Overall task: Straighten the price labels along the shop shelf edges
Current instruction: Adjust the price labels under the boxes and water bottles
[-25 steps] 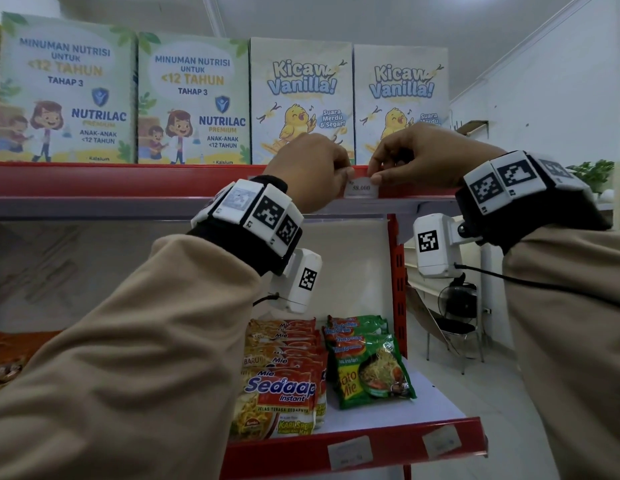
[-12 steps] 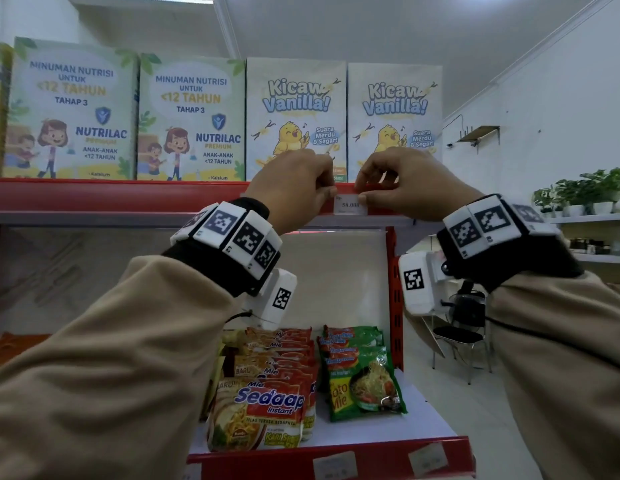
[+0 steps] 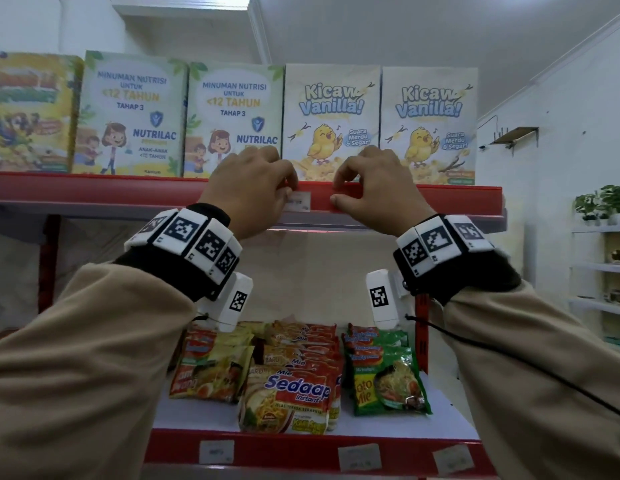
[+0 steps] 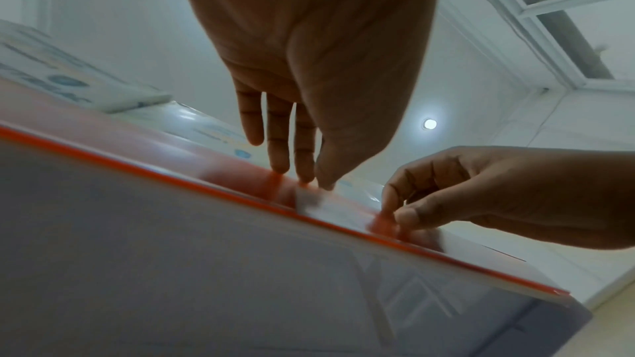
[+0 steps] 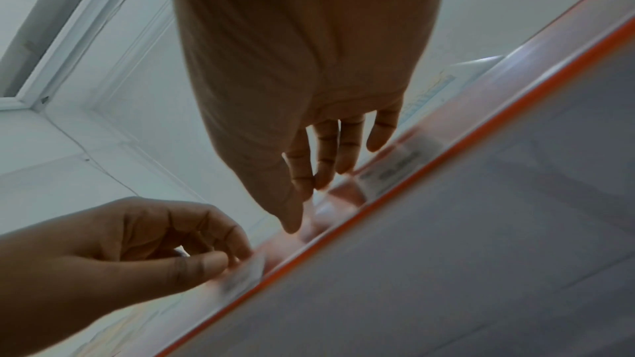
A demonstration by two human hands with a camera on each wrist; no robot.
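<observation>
Both hands worked the top shelf edge [image 3: 440,199]: left hand [image 3: 247,188] pinched its price label [image 3: 299,202], right hand [image 3: 374,188] curled beside, thumb on the strip; lower-shelf labels [image 3: 358,457] sat crooked, undone.

Upper red shelf [image 3: 93,197]: five upright boxes side by side, two Nutrilac boxes [image 3: 178,119], two Kicaw Vanilla boxes [image 3: 381,123], one blurred, possibly cereal. Lower shelf [image 3: 440,426]: stacked noodle packets [image 3: 287,393], green Soto Mie packets [image 3: 384,379] just beside.
</observation>
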